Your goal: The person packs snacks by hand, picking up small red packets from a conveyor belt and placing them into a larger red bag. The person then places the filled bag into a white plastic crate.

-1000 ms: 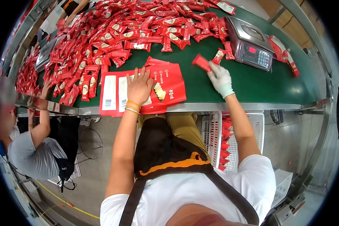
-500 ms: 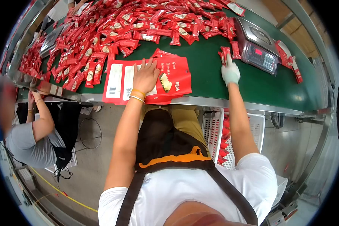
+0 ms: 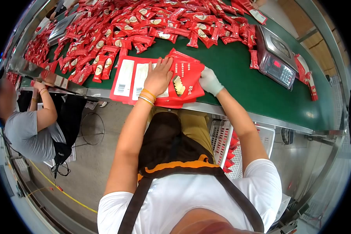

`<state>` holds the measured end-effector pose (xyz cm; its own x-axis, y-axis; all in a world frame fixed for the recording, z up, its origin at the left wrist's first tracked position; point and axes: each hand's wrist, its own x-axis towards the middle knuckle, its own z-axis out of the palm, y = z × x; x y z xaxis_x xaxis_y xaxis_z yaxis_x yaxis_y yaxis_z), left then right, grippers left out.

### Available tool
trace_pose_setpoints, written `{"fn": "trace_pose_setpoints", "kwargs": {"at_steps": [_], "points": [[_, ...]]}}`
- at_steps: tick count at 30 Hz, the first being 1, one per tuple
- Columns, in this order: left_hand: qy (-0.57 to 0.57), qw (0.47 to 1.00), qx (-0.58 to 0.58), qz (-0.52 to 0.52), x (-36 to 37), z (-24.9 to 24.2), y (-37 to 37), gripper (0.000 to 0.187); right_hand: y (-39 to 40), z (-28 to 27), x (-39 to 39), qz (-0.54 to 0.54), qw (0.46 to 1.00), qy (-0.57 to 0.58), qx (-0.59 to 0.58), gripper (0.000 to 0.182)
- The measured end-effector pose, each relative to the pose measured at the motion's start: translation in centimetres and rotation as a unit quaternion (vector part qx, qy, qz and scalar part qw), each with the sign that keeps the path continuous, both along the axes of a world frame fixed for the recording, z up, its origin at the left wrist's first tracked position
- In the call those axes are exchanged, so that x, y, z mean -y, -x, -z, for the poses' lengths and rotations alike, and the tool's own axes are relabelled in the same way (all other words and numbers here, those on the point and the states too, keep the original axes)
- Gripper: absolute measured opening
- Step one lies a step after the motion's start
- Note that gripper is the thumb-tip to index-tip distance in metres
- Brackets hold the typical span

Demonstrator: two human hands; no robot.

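Flat printed red pouches (image 3: 123, 80) lie in a loose stack at the front edge of the green table. My left hand (image 3: 158, 78), bare with bands at the wrist, rests on the top pouch with its fingers stretched out. At the pouch's right end is my right hand (image 3: 211, 82), in a white glove. Its fingertips are hidden at the pouch's edge, and whatever they hold cannot be seen.
Small red snack packets (image 3: 124, 29) are heaped across the back of the green table (image 3: 238, 87). A digital scale (image 3: 277, 64) stands at the right. Below the table is a white basket (image 3: 220, 138) with red packs. Another person (image 3: 35, 124) sits at the left.
My right hand has moved left from beside the scale to the pouch's right end. The small red packet it was gripping is out of sight. My left hand stays flat on the pouch.
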<state>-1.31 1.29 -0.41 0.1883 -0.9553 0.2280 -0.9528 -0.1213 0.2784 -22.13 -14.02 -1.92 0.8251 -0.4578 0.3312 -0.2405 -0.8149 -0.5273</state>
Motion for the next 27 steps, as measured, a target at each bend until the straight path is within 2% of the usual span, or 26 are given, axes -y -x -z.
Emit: {"fn": "trace_pose_setpoints", "kwargs": {"at_steps": [2, 3, 5, 6, 7, 9, 11, 12, 13, 15, 16, 17, 18, 20, 25, 27], "points": [[0.011, 1.0, 0.011, -0.003, -0.2, 0.1, 0.1, 0.056, -2.5, 1.1, 0.9, -0.048, 0.991, -0.125, 0.009, 0.021], [0.011, 1.0, 0.012, -0.002, -0.2, 0.0, 0.2, 0.056, -3.2, 1.4, 0.9, -0.048, 0.991, -0.126, 0.01, 0.021], [0.016, 1.0, 0.014, -0.006, 0.0, -0.2, 0.2, 0.056, -4.0, 1.6, 1.2, -0.114, 0.98, -0.139, 0.081, 0.023], [0.017, 1.0, 0.019, -0.006, 0.0, -0.5, 0.1, 0.056, -3.5, 0.8, 1.0, -0.13, 0.986, -0.085, 0.066, 0.025], [-0.002, 1.0, 0.014, -0.006, -0.1, -0.7, 0.3, 0.056, -2.7, 1.5, 0.9, -0.131, 0.985, -0.084, 0.07, 0.025], [-0.018, 1.0, 0.007, -0.015, -0.2, -0.8, 0.4, 0.057, -1.0, 2.6, 0.5, -0.067, 0.993, 0.07, -0.074, 0.029], [-0.013, 1.0, 0.02, -0.015, -0.2, -0.6, 0.4, 0.057, 0.5, -0.2, -2.1, -0.017, 0.98, 0.197, -0.009, 0.033], [-0.012, 1.0, 0.024, -0.017, -0.2, -0.6, 0.5, 0.058, 0.6, -0.3, -2.2, -0.007, 0.993, 0.119, 0.009, 0.036], [-0.01, 0.999, 0.021, -0.022, -0.2, -0.5, 0.5, 0.058, 0.7, -0.6, -2.0, -0.013, 0.993, 0.121, 0.007, 0.036], [0.017, 1.0, 0.017, -0.017, -0.3, -0.3, 0.6, 0.058, 1.2, -1.6, -1.9, 0.002, 0.998, 0.009, -0.069, 0.046], [0.019, 0.999, 0.019, -0.019, -0.3, -0.3, 0.7, 0.058, 0.9, -1.4, -1.0, -0.037, 0.996, 0.063, -0.06, 0.041], [0.028, 0.999, 0.029, -0.017, -0.4, -0.3, 0.8, 0.059, -0.1, 0.4, 0.3, -0.039, 0.995, 0.066, -0.058, 0.041], [0.036, 0.999, 0.038, -0.016, -0.5, -0.4, 0.8, 0.059, -1.2, 3.2, 1.6, -0.057, 0.994, -0.094, -0.019, 0.04], [0.031, 0.998, 0.049, -0.016, -0.7, -0.6, 0.8, 0.059, -3.3, 2.9, 1.3, -0.1, 0.982, -0.162, -0.016, 0.037], [0.026, 0.997, 0.073, -0.007, -0.5, -1.1, 0.7, 0.06, -5.4, 2.0, 1.4, -0.189, 0.954, -0.231, -0.026, 0.031], [0.043, 0.999, -0.005, 0.007, -0.8, -1.0, 0.5, 0.059, -4.3, 1.5, 1.4, -0.198, 0.953, -0.221, -0.058, 0.029]]}}
